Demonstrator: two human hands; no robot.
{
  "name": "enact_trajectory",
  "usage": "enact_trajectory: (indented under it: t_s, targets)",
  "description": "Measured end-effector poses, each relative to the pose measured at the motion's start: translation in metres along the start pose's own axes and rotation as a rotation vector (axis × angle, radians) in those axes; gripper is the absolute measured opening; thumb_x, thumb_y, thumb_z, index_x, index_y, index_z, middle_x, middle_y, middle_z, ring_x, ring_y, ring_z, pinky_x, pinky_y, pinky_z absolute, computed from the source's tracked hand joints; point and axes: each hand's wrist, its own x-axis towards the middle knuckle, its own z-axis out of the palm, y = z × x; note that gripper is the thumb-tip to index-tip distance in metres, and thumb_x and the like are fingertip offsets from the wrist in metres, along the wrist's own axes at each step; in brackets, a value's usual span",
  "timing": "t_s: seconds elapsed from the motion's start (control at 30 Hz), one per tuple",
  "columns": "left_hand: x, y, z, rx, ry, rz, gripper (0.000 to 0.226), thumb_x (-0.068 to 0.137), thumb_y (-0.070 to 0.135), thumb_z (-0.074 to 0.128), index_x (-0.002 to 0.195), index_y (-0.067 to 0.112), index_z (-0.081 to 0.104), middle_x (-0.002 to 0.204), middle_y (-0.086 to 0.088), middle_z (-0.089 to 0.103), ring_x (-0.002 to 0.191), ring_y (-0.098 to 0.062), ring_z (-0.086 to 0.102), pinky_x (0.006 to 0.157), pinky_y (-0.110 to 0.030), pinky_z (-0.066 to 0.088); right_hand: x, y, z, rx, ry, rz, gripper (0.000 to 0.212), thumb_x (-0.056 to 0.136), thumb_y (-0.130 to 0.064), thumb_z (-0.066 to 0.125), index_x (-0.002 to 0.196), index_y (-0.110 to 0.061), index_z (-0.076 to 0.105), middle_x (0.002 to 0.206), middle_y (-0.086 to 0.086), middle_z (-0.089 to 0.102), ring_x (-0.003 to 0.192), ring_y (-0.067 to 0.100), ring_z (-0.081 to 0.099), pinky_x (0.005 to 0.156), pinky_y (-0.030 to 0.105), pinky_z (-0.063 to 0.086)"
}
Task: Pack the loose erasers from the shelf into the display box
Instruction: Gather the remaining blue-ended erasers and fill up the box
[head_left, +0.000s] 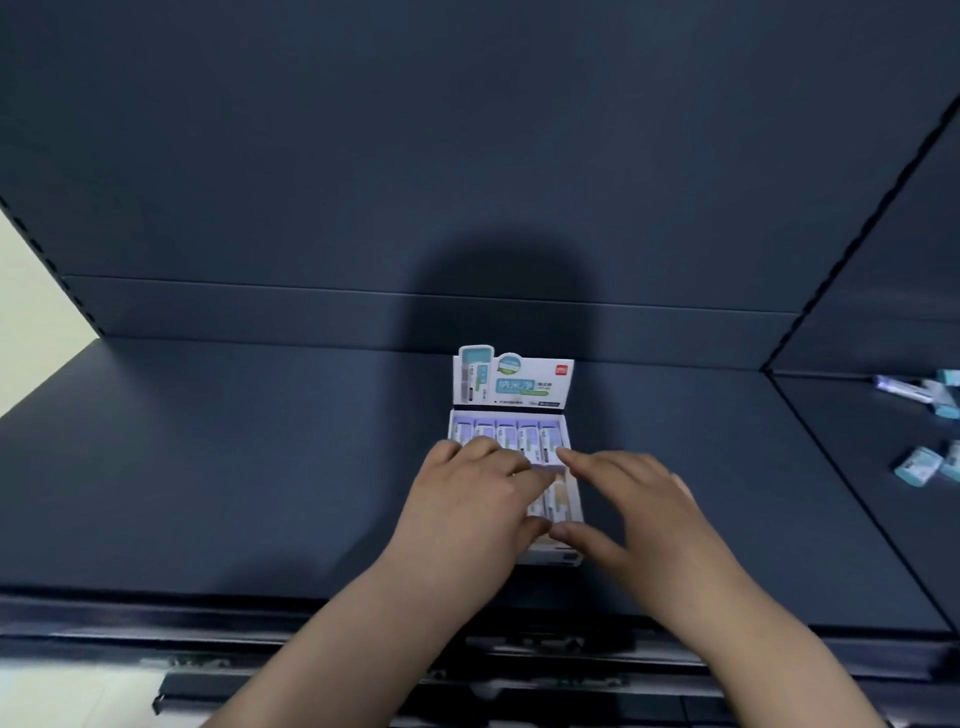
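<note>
Because each eraser is a small, light, sleeved block, it should be judged firm enough to pinch by its two long sides, while the smooth wrapper may slip under a loose grip. One display box of thin card stands on the dark shelf with its printed header card upright at the back; the box will likely slide or dent if pushed hard, so it is best steadied at its front wall. Its back row shows five erasers side by side; the front row is mostly hidden under the hands. The left hand lies over the box's left part with bent fingers resting on the erasers; whether it pinches one cannot be told. The right hand is spread wide and holds nothing, its forefinger at the right-hand erasers and its thumb near the front wall. Roughly five loose erasers, blurred, lie well apart on the adjoining shelf to the right.
</note>
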Motion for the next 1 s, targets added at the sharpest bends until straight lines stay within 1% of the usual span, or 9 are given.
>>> enact_trajectory:
  t_s: [0.1,0.2,0.3,0.4,0.43,0.5,0.57,0.77,1.0]
  targets:
    - [0.007,0.029,0.004,-0.008,0.011,0.029,0.049,0.086,0.043,0.054,0.132,0.029,0.047,0.122,0.009,0.059,0.116,-0.018,0.047,0.094,-0.036,0.030,-0.020,0.014,-0.020,0.010,0.022,0.014,0.071,0.069,-0.070,0.041,0.134,-0.041,0.038,0.120,-0.024,0.042,0.116,-0.005,0.030,0.094,0.017,0.018]
    - [0.019,0.069,0.015,-0.010,0.010,0.053,0.055,0.087,0.044,0.049,0.139,0.030,0.036,0.129,0.010,0.053,0.121,-0.016,0.041,0.097,-0.035,0.026,-0.049,0.043,-0.043,0.018,0.054,0.057,0.079,0.062,-0.075,0.032,0.134,-0.043,0.036,0.118,-0.029,0.034,0.110,-0.014,0.020,0.098,0.016,0.018]
    - [0.033,0.119,0.024,-0.027,-0.010,0.098,0.055,0.083,0.044,0.057,0.133,0.026,0.047,0.125,0.005,0.058,0.117,-0.019,0.049,0.096,-0.036,0.034,-0.082,0.081,-0.070,-0.011,0.078,0.110,0.081,0.061,-0.077,0.032,0.135,-0.043,0.035,0.119,-0.030,0.029,0.113,-0.013,0.018,0.100,0.016,0.017]
    - [0.050,0.179,0.036,-0.007,-0.004,0.136,0.056,0.074,0.047,0.067,0.125,0.025,0.057,0.119,0.004,0.063,0.110,-0.018,0.057,0.094,-0.034,0.041,-0.123,0.126,-0.103,-0.048,0.115,0.176,0.080,0.063,-0.073,0.038,0.134,-0.036,0.041,0.120,-0.023,0.035,0.120,-0.001,0.029,0.099,0.021,0.023]
    - [0.054,0.197,0.040,-0.023,-0.020,0.143,0.057,0.078,0.048,0.063,0.129,0.026,0.052,0.126,0.004,0.059,0.116,-0.018,0.053,0.099,-0.034,0.037,-0.134,0.139,-0.113,-0.070,0.123,0.197,0.081,0.063,-0.073,0.038,0.134,-0.033,0.043,0.122,-0.020,0.039,0.121,0.004,0.033,0.100,0.023,0.025]
    - [0.066,0.236,0.054,-0.039,-0.001,0.173,0.060,0.088,0.051,0.048,0.142,0.029,0.032,0.144,0.006,0.040,0.132,-0.015,0.034,0.109,-0.032,0.019,-0.163,0.169,-0.135,-0.103,0.137,0.251,0.082,0.063,-0.073,0.038,0.132,-0.030,0.046,0.127,-0.013,0.046,0.122,0.010,0.038,0.101,0.028,0.030]
    - [0.080,0.276,0.067,-0.048,0.035,0.189,0.062,0.090,0.054,0.040,0.145,0.033,0.021,0.149,0.009,0.030,0.136,-0.012,0.023,0.110,-0.031,0.010,-0.194,0.200,-0.157,-0.116,0.144,0.301,0.083,0.063,-0.073,0.037,0.133,-0.029,0.046,0.129,-0.010,0.047,0.123,0.011,0.038,0.103,0.031,0.032]
    - [0.111,0.359,0.089,-0.071,0.060,0.212,0.061,0.090,0.056,0.040,0.144,0.035,0.020,0.149,0.012,0.029,0.136,-0.010,0.022,0.110,-0.030,0.012,-0.246,0.266,-0.204,-0.157,0.132,0.380,0.082,0.064,-0.070,0.041,0.134,-0.026,0.045,0.131,-0.005,0.047,0.125,0.015,0.038,0.105,0.037,0.032]
    - [0.154,0.394,0.108,-0.070,0.013,0.212,0.063,0.088,0.058,0.040,0.144,0.036,0.019,0.147,0.014,0.031,0.135,-0.008,0.023,0.109,-0.028,0.013,-0.240,0.322,-0.222,-0.128,0.107,0.381,0.074,0.073,-0.061,0.055,0.138,-0.029,0.038,0.136,-0.009,0.041,0.128,0.010,0.030,0.108,0.029,0.026]
